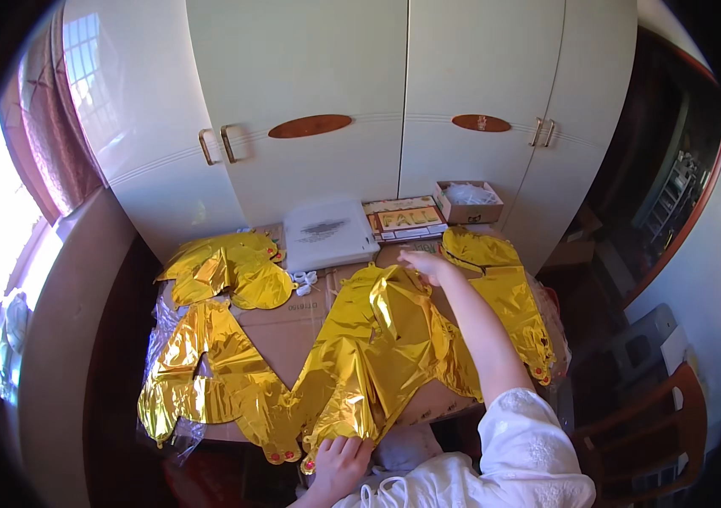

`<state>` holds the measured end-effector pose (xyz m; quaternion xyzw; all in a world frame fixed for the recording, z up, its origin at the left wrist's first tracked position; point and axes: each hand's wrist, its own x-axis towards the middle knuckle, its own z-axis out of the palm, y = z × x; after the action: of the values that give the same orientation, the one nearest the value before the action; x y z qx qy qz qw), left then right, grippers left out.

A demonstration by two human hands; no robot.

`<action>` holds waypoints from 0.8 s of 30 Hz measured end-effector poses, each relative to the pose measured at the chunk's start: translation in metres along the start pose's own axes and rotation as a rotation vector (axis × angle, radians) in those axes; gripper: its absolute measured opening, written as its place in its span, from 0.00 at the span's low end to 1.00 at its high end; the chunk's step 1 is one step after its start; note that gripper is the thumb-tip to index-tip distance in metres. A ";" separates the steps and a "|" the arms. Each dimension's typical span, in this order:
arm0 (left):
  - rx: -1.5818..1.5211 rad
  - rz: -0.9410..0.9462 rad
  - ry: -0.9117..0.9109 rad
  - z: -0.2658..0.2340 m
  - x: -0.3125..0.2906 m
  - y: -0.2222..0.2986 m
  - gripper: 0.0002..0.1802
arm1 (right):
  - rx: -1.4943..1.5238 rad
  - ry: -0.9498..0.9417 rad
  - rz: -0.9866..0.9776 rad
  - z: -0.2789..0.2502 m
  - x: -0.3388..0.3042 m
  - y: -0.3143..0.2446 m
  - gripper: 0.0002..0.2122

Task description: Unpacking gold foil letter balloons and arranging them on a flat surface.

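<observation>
You've got four gold foil pieces around you as far as I can count (overlaps make that a bit iffy). The middle foil piece [352,347] stretches between your two hands; another two, the near foil piece [216,360] and the far foil piece [246,271], lie left of it, and the right foil piece [509,292] sits just past your right forearm. Your left hand [342,461] has its fingers over the middle one's near edge, thumb hidden, so I can't tell if it's pinching. Your right hand [421,264] is at the far edge, and I can't tell its grip either.

Beyond your right hand: one carton [468,204] with clear plastic inside, one flat printed box [405,219] and one white package [329,234]. One white ribbon bundle [304,282] lies left of that hand.

Edge-wise, foil hangs past the near rim by your left hand. Bare room on the cardboard-covered desk [280,334] is a wedge forward-left of that hand, plus a strip by your right forearm.
</observation>
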<state>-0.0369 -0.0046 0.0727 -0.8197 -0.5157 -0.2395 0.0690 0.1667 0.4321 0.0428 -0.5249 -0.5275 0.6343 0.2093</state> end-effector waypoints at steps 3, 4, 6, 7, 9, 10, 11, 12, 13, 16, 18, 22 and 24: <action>-0.003 -0.079 -0.031 0.005 0.001 0.004 0.08 | 0.052 -0.151 0.081 0.000 -0.026 0.008 0.30; -0.012 -0.097 -0.050 0.007 0.001 0.006 0.08 | 0.101 -0.134 0.071 -0.006 -0.038 0.011 0.28; 0.000 -0.098 -0.055 0.008 0.003 0.007 0.08 | -0.128 -0.069 -0.026 -0.012 -0.048 0.016 0.27; 0.012 -0.094 -0.056 0.008 0.004 0.007 0.08 | -0.239 -0.038 -0.081 -0.011 -0.053 0.015 0.26; 0.009 -0.097 -0.074 0.010 0.002 0.008 0.12 | -0.338 0.041 -0.217 0.000 -0.056 0.011 0.18; 0.004 -0.086 -0.070 0.011 0.003 0.009 0.14 | -0.359 0.056 -0.272 0.002 -0.052 0.009 0.16; -0.001 -0.076 -0.066 0.012 0.003 0.009 0.15 | -0.380 0.069 -0.326 0.005 -0.047 0.008 0.13; 0.000 -0.070 -0.063 0.013 0.004 0.009 0.16 | -0.354 0.095 -0.399 0.012 -0.042 0.007 0.08; 0.007 -0.062 -0.061 0.014 0.004 0.008 0.18 | -0.400 0.118 -0.412 0.016 -0.033 0.006 0.07; -0.005 -0.060 -0.083 0.015 0.007 0.006 0.19 | -0.532 0.209 -0.461 0.025 -0.011 0.006 0.07; -0.019 -0.046 -0.095 0.017 0.009 0.005 0.20 | -0.583 0.231 -0.453 0.024 0.000 0.010 0.07; -0.040 -0.016 -0.118 0.023 0.007 0.005 0.20 | -0.677 0.283 -0.449 0.030 0.006 0.013 0.07; -0.045 -0.015 -0.132 0.025 0.006 0.006 0.20 | -0.692 0.279 -0.450 0.033 0.006 0.014 0.06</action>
<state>-0.0217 0.0068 0.0546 -0.8312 -0.5197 -0.1968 0.0147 0.1397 0.4168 0.0241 -0.5168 -0.7770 0.2815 0.2234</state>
